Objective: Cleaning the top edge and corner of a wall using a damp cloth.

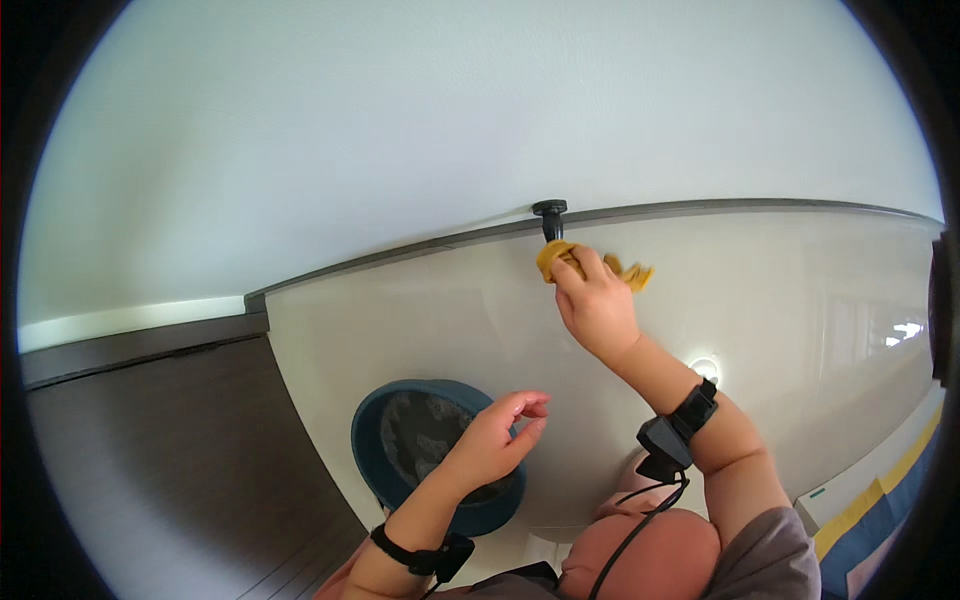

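The person's right hand (603, 310) reaches toward the wall (400, 120), its grip clenched on a bunched yellow cloth (558, 260), with a loose end trailing out to the right beyond the knuckles. The cloth is at the near end of a black fitting (551, 212), a short post with a wider round end, which lies across the dark strip (720, 206) along the base of the wall. The left hand (490, 445) hovers over a teal bucket (364, 440), its grip relaxed and released, thumb apart from the curled fingers. Murky grey liquid (patched with pale suds) shows inside the bucket, which stands on the glossy pale floor (370, 320).
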The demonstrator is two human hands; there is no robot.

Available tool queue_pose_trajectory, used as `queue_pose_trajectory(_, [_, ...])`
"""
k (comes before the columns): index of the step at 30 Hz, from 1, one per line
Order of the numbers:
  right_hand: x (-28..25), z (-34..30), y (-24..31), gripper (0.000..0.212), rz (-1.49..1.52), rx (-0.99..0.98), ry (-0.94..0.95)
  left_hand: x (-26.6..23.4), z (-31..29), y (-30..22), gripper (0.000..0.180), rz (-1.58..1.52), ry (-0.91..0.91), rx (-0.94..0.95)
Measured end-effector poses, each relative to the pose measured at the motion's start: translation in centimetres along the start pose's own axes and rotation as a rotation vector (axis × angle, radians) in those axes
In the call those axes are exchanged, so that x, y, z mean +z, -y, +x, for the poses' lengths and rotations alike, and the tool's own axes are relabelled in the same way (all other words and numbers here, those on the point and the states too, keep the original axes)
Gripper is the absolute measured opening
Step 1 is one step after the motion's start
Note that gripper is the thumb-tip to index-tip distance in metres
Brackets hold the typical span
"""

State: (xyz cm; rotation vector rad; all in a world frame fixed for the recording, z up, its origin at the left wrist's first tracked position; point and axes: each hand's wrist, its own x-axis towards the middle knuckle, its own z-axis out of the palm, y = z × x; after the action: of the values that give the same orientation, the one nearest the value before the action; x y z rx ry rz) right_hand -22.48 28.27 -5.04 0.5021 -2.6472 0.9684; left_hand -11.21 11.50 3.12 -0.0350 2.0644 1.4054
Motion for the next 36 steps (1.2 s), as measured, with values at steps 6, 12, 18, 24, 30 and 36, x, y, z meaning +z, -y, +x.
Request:
queue_pose_trajectory(6, [-0.1, 0.0, 0.1, 0.024, 1.766, 1.123, 0.111, -0.1, -0.4, 0.9, 0.028, -0.019, -0.002, -0.004])
queue_pose_trajectory(12, [1.6, 0.8, 1.1, 0.020, 1.644, 1.168, -0.034, -1.3, -0.8, 0.5, 0.027, 0.027, -0.059, -0.015])
queue_pose_trajectory(18, [-1.4, 0.6, -1.5, 0.033, 0.350, 0.246, -0.062, -3.0, -1.8, 1.1, 0.026, 0.059, -0.224, -0.008])
queue_pose_trajectory(24, [-0.6, 5.2, -0.7, 0.032, -0.333, -0.123, 0.091, -3.1, -1.7, 1.9, 0.028, 0.176, -0.386, 0.017])
queue_pose_trajectory(30, [0.4, 5.2, -0.7, 0.033, -0.290, -0.014, 0.088, -3.4, -2.0, 1.4, 0.028, 0.309, -0.324, 0.027])
queue_pose_trajectory(36, [0.2, 3.9, -0.9, 0.038, -0.066, 0.151, 0.021, -3.8, -2.2, 1.6, 0.028, 0.300, -0.314, 0.038])
